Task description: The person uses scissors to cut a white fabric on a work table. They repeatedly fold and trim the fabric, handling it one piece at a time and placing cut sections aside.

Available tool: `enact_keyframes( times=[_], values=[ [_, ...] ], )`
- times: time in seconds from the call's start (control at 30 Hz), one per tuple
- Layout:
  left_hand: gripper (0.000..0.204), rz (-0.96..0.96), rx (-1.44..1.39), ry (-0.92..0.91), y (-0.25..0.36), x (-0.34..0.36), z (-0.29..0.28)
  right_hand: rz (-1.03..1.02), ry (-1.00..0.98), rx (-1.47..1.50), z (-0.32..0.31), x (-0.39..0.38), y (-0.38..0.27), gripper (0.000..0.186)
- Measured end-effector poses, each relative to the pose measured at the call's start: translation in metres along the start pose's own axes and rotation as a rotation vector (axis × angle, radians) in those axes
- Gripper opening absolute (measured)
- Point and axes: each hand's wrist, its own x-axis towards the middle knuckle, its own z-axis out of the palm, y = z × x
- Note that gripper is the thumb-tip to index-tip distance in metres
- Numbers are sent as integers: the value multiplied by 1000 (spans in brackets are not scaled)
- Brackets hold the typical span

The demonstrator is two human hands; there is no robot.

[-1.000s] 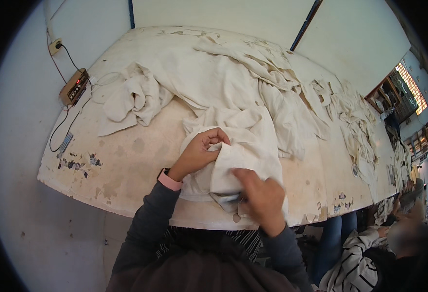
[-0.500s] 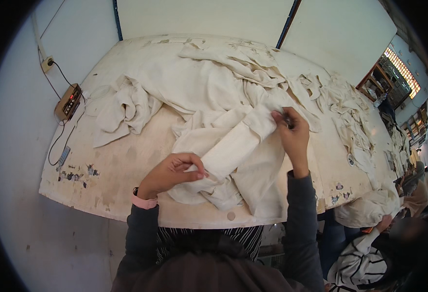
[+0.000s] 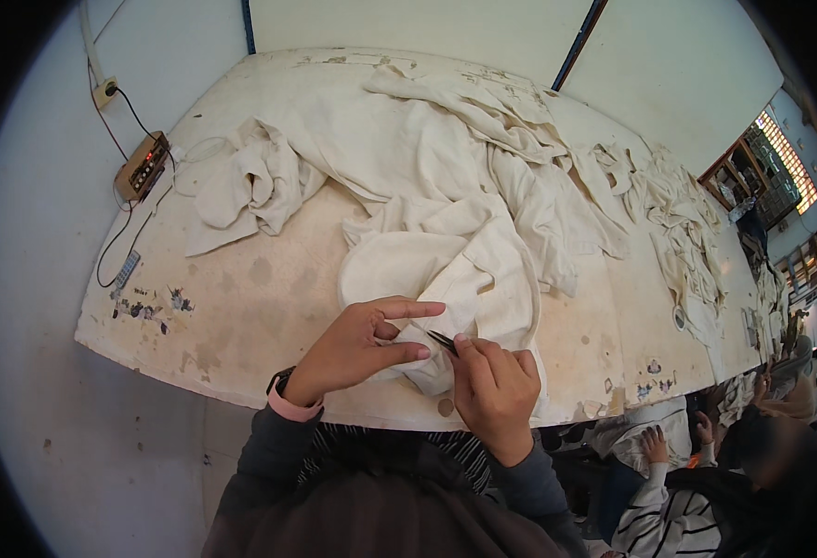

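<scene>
Scanning from the left, we note a small boxy tan control unit (image 3: 143, 166) with dark cords at the edge of the stained, off-white table (image 3: 241, 307), then a crumpled cream cloth heap (image 3: 250, 186). Our left hand (image 3: 357, 349), a pink watch band at its wrist, pinches the soft folded cream garment (image 3: 446, 279) near the table's front edge. Our right hand (image 3: 495, 391) is closed narrowly on slim dark metal snips (image 3: 443, 342) touching the fabric. Further right, limp rumpled garments (image 3: 678, 214) trail away.
</scene>
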Motion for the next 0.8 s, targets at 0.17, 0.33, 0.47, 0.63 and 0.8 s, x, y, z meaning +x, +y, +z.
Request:
enact_keyframes(
  times=[0.17,0.33,0.47,0.63,0.8],
  values=[
    [57,-13,3,-9,2,-1,6,-15,-10,-29,3,-4,1,31],
    [61,-14,-131,-50,-5,1,6,-25,72,35,6,-9,1,36],
    [64,-10,-335,-89,-7,2,8,-124,170,13,15,-15,9,33],
    [66,-18,-371,-104,-16,5,6,-216,234,-30,22,-16,17,25],
    [68,23,-495,-131,-27,9,7,-144,208,46,26,-17,15,29]
  ],
)
